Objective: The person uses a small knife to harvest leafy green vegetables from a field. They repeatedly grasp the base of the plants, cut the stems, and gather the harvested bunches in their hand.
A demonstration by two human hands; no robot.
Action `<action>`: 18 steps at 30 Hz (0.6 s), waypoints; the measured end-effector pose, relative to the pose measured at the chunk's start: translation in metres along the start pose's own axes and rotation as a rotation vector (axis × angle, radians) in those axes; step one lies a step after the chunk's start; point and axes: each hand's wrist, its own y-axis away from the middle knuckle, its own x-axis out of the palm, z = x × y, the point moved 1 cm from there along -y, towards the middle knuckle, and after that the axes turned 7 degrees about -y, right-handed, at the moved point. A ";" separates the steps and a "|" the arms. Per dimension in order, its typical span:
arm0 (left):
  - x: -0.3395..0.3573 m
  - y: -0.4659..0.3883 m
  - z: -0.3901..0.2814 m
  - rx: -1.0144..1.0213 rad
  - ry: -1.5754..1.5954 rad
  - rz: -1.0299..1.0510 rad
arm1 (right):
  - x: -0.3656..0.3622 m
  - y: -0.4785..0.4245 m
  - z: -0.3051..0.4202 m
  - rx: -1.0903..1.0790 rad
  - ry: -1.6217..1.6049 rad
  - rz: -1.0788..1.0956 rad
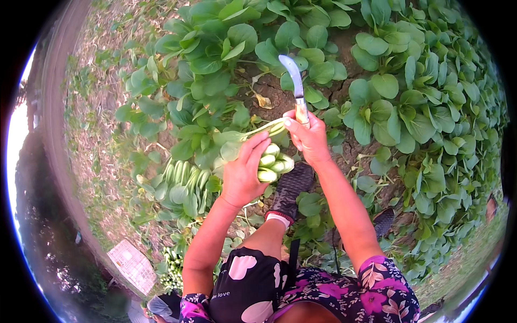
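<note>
My left hand (244, 171) is wrapped around a bunch of bok choy (274, 163), its pale cut bases turned to the right. In my right hand (310, 139) is a small curved knife (297, 80) with a wooden handle and metal collar, its blade pointing up and away from me. The thumb and a finger of that same hand pinch the ends of thin green stalks (272, 127), which run leftward over the bunch to my left fingertips. Directly below the hands is my dark patterned shoe (293, 185).
Cut bok choy (185, 177) lies to the left of my left forearm. Growing plants (404, 101) stand densely on the right and ahead, with bare soil (270, 93) between them. A larger pile of bok choy (171, 264), a flat pale printed panel (133, 266) and part of another person (163, 309) are at lower left.
</note>
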 end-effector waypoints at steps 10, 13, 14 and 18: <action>0.016 0.009 0.008 0.085 -0.188 0.120 | -0.010 0.009 0.016 0.162 0.357 0.025; 0.016 0.005 0.004 0.007 -0.086 0.115 | -0.004 0.012 0.005 0.185 0.165 -0.075; 0.019 0.004 0.006 0.010 -0.066 0.094 | -0.001 0.012 0.003 0.179 0.151 -0.091; 0.021 0.002 0.011 0.005 -0.032 0.099 | -0.004 0.015 0.001 0.172 0.155 -0.088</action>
